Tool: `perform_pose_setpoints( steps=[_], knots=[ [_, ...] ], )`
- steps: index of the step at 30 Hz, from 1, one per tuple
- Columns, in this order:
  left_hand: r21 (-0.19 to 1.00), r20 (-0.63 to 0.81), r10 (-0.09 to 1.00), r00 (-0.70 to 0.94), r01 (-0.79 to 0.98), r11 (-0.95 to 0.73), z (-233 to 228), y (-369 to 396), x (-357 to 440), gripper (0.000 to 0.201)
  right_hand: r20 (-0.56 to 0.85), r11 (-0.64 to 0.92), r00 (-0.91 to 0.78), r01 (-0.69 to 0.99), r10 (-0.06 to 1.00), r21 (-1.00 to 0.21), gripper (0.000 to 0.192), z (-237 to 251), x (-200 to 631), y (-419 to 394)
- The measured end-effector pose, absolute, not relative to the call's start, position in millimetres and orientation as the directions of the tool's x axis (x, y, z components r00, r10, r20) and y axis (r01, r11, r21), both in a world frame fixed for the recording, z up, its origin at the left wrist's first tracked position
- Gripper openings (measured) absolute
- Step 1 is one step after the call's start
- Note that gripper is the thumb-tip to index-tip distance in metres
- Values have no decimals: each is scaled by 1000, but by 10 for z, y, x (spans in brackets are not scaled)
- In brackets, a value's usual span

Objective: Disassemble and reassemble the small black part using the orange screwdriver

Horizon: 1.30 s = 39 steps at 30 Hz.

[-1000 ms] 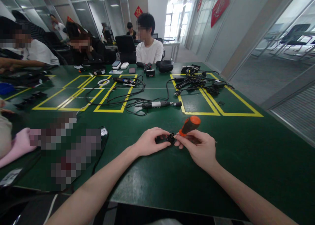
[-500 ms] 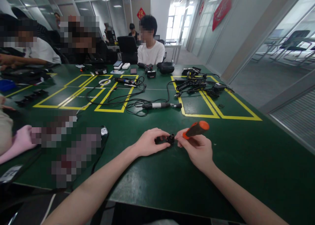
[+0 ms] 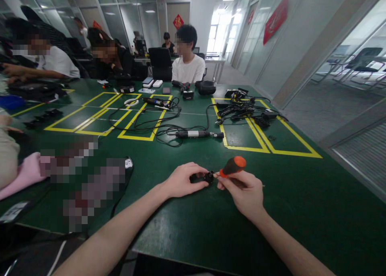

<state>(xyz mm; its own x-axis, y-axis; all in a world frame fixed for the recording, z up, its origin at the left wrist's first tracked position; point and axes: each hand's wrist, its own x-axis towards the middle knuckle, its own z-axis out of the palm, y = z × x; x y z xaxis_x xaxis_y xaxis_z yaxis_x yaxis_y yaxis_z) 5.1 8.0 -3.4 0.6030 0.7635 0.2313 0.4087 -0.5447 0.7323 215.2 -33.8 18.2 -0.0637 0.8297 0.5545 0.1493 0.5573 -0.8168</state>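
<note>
My left hand [image 3: 184, 180] is closed on a small black part [image 3: 208, 177] with a round, ring-like top, pinched between thumb and fingers just above the green table. Close by on its right, my right hand [image 3: 245, 191] grips a screwdriver [image 3: 233, 166] with an orange and dark handle. The handle's end leans up and to the right. Its shaft and tip are hidden by my fingers, which are at the edge of the black part. Whether the tip touches the part I cannot tell.
A corded electric screwdriver [image 3: 196, 134] lies ahead of my hands on the green table [image 3: 289, 211]. Yellow tape [image 3: 247, 149] marks rectangles, with a heap of black cables [image 3: 241, 110] at the right. People sit across, including a person in a white shirt [image 3: 188, 69].
The screwdriver handle has tipped slightly left and lower, and my right hand has turned a little with it. My left hand still holds the black part. The camera view has shifted slightly.
</note>
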Motion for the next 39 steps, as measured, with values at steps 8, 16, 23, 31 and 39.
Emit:
perform_pose_setpoints(
  steps=[8,16,23,31,39],
  knots=[
    [743,242,764,598,392,-542,-30,63,67,30,440,431,-51,-129,897,-893,11,73,2092,-384],
    [743,237,764,600,394,-541,-29,42,61,30,415,411,-22,-100,909,-906,17,125,2095,-367],
    [741,236,763,601,396,-542,-31,47,69,31,393,380,-99,-128,914,-916,22,145,2106,-343],
    [736,225,769,598,412,-537,-26,43,64,28,406,401,-33,-92,913,-911,22,95,2104,-337],
    [738,200,783,589,435,-515,-3,35,65,25,376,370,-52,-94,925,-924,26,127,2106,-341]
  ],
)
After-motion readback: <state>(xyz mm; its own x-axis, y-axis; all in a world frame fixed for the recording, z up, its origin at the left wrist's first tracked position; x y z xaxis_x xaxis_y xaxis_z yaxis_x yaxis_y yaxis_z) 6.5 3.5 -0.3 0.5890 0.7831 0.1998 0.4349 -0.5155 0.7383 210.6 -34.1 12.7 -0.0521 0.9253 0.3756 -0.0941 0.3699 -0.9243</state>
